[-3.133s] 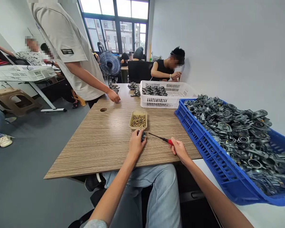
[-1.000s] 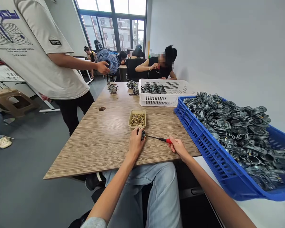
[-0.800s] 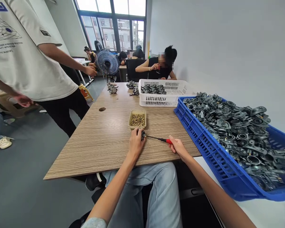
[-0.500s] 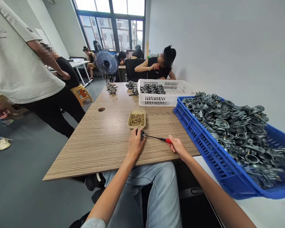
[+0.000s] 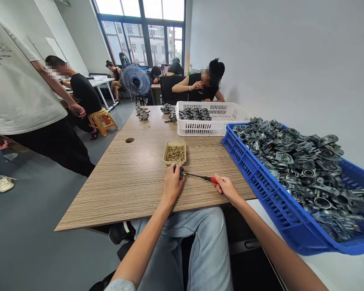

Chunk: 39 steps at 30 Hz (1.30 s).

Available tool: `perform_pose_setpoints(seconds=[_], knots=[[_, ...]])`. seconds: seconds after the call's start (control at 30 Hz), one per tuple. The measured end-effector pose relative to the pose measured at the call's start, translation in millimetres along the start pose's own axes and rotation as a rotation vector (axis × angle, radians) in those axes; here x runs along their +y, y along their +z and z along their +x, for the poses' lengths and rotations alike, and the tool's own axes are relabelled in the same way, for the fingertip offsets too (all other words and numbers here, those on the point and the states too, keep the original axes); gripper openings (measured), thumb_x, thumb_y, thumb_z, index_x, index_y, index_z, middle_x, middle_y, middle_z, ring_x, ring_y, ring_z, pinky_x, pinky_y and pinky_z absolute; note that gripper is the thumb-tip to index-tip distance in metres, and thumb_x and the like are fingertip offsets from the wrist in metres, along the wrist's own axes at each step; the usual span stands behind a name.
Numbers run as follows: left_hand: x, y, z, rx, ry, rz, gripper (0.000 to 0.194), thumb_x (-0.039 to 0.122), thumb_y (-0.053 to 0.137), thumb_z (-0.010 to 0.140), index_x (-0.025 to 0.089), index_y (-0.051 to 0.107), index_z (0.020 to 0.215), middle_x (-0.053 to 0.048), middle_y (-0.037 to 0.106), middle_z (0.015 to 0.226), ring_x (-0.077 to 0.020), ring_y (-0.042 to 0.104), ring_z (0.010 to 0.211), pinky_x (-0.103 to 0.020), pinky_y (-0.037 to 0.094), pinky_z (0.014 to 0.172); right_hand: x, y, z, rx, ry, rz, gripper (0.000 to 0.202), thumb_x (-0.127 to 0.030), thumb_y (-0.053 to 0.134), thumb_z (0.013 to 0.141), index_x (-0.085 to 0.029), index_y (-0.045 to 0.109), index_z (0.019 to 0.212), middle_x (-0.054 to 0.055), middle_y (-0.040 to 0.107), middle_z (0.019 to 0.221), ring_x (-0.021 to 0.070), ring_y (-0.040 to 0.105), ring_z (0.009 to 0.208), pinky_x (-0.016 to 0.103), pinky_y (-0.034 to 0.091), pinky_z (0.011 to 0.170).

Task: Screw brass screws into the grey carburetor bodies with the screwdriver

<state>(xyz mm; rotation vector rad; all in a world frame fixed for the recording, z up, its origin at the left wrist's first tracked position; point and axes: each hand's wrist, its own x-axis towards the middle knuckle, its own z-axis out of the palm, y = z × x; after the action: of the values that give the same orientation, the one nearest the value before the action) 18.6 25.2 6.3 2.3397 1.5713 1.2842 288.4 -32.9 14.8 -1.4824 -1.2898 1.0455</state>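
On the wooden table (image 5: pixel 124 194), my left hand (image 5: pixel 173 181) is closed around a dark grey metal part (image 5: pixel 181 173), mostly covered by the fingers. My right hand (image 5: pixel 225 186) grips the red and black handle of a screwdriver (image 5: pixel 206 178). Its thin shaft points left, and the tip meets a small brass-coloured piece at the side of the metal part. Just beyond my left hand stands a small beige tray (image 5: pixel 164 158) filled with small brass pieces (image 5: pixel 175 153).
To the right, a blue crate (image 5: pixel 257 188) is heaped with metal parts (image 5: pixel 303 161). A white basket (image 5: pixel 209 128) with more parts stands at the far end, beside several loose metal parts (image 5: pixel 143 114). One co-worker (image 5: pixel 204 87) sits beyond it; another person (image 5: pixel 21 93) stands at left.
The standing person at left has shifted leftward, showing more of the seated person behind. My hands, the metal part and the screwdriver stay in nearly the same place.
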Motion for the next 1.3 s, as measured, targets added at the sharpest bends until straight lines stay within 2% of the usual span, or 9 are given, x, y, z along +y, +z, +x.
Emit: perform_pose_setpoints(seconds=[0.37,1.3], knots=[[1.6,-0.1,-0.1,-0.004,-0.008,-0.002,0.051,0.008,0.069,0.087,0.026,0.061,0.134,-0.013,0.058,0.140,-0.0320,0.057,0.129,-0.050,0.056,0.110,2.9,0.6,1.2,0.015,0.010,-0.006,0.076,-0.092,0.049,0.090,-0.023,0.062,0.063,-0.001,0.047,0.039,0.0139,0.041,0.043,0.031,0.039,0.057],[3.3,0.1,-0.3,0.000,-0.014,0.028,0.050,0.008,0.068,0.087,0.026,0.061,0.133,-0.013,0.058,0.139,-0.0320,0.058,0.126,-0.049,0.056,0.108,6.9,-0.2,3.4,0.019,0.031,0.005,0.075,-0.090,0.050,0.091,-0.022,0.061,0.060,-0.001,0.047,0.038,0.0123,0.039,0.040,0.030,0.036,0.054]])
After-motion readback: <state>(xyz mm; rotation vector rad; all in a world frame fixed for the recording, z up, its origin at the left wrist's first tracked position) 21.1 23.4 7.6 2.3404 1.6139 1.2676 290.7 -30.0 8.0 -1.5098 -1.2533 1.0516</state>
